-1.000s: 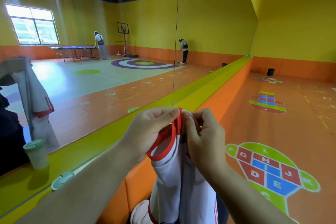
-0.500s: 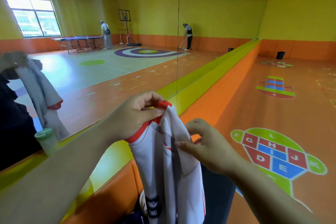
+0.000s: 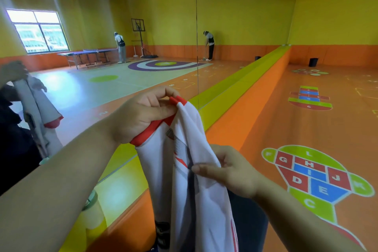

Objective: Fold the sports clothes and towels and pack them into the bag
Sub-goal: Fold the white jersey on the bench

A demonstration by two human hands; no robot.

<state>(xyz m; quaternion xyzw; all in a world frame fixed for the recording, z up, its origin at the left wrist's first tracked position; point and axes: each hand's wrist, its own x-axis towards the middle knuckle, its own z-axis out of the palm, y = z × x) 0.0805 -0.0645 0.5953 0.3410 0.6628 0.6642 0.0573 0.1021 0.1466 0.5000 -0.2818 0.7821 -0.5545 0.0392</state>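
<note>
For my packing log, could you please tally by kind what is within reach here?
Hands: 2, left hand and right hand
Jersey: 1
Cup: 1
Total: 4

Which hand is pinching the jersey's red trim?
The left hand, the higher one, pinches the red trim of the jersey; the right hand pinches white fabric lower down.
</note>
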